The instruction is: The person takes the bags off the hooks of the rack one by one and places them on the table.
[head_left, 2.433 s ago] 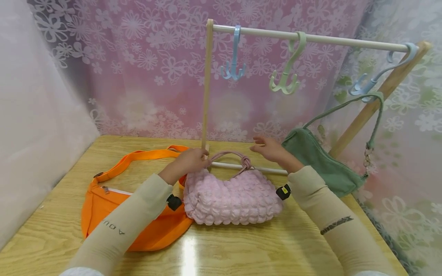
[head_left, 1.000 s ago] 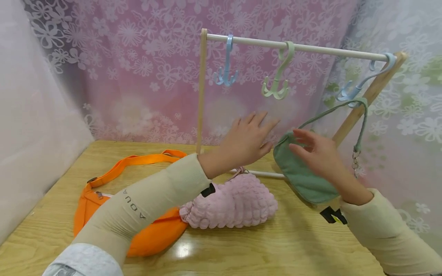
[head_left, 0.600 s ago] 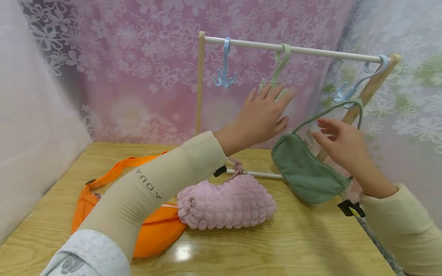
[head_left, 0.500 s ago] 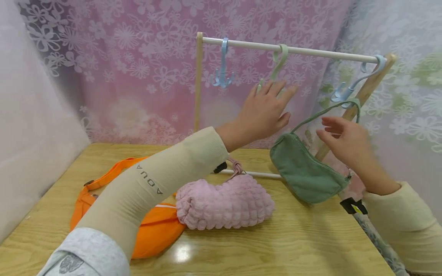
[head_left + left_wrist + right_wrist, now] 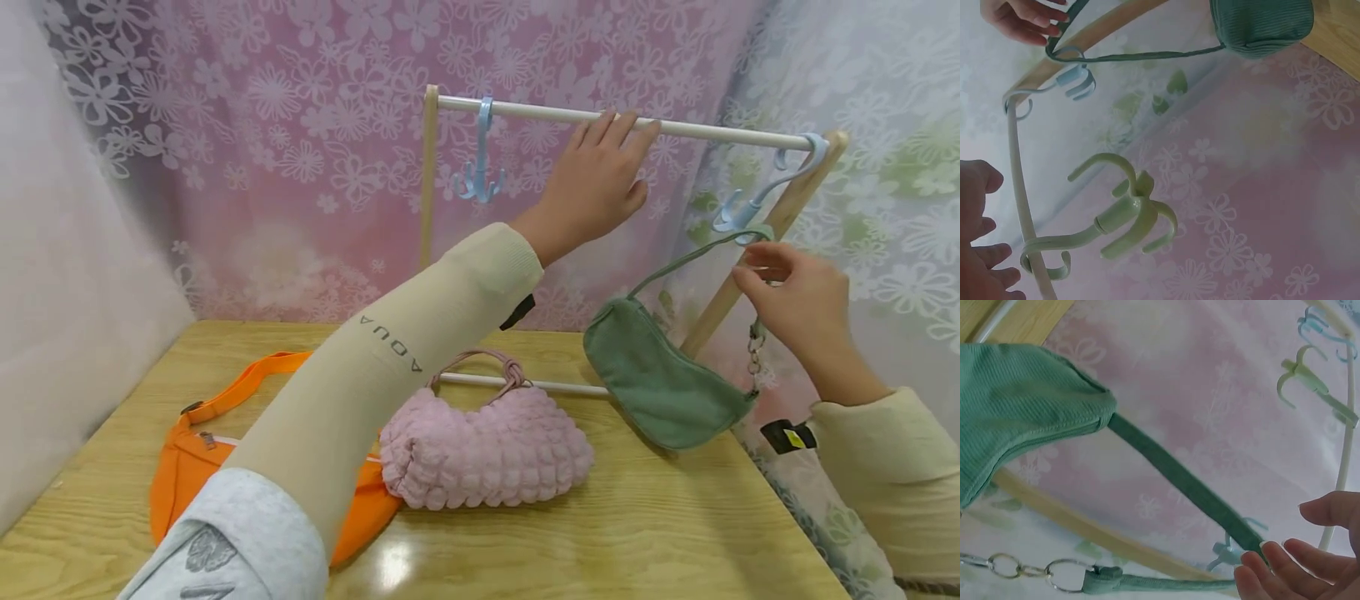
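Note:
My left hand (image 5: 600,179) is raised at the top bar (image 5: 720,132) of the rack, fingers spread. In the left wrist view it is beside the bar where the green multi-prong hook (image 5: 1125,215) hangs; in the head view it hides that hook. My right hand (image 5: 806,304) is by the upper strap (image 5: 1191,487) of the green shoulder bag (image 5: 667,375), thumb apart from loosely bent fingers. Its fingertips overlap the strap in the right wrist view; whether they touch it I cannot tell. The strap hangs from the right blue hook (image 5: 738,217).
A pink puffy handbag (image 5: 487,450) lies on the wooden table (image 5: 585,550). To its left is an orange waist bag (image 5: 183,475), partly behind my left sleeve. Another blue hook (image 5: 482,158) hangs near the rack's left post (image 5: 429,183). A floral curtain (image 5: 300,167) stands behind.
My left hand has left the pink handbag's handle and risen right to the bar. My right hand has moved right, to the green bag's strap. The bags stay in place.

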Motion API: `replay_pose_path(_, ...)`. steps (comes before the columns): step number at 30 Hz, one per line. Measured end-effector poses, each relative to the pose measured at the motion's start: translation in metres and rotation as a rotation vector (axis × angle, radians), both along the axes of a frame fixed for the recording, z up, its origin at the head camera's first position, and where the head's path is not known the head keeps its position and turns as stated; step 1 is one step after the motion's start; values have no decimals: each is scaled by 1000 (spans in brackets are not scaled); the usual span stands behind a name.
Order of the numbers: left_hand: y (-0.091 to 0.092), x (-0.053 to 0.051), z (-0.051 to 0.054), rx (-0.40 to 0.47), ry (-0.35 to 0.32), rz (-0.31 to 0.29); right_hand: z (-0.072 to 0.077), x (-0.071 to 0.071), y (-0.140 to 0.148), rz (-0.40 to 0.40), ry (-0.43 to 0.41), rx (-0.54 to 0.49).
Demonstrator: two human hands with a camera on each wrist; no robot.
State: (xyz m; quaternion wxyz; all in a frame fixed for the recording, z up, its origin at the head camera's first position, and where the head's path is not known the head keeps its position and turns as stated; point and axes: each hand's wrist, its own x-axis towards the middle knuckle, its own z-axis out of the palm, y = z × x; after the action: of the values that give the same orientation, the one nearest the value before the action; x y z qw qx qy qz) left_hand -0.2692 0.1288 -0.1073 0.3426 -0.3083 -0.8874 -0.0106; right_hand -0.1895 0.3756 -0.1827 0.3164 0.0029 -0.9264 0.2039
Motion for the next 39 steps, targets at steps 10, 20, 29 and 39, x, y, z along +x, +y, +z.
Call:
replay_pose_path(10, 15, -12, 23, -28, 59, 43, 6, -11, 17, -98, 9, -103)
replay_pose_path(20, 31, -23, 37, -100, 113, 81, 9, -24, 20, -156, 40, -147)
replay_pose_path(29, 37, -25, 31, -155, 138, 91, 2, -28, 26, -131, -90, -120)
replay_pose_path(39, 35, -33, 36, -172, -8, 89, 5, -25, 25, -148, -69, -80)
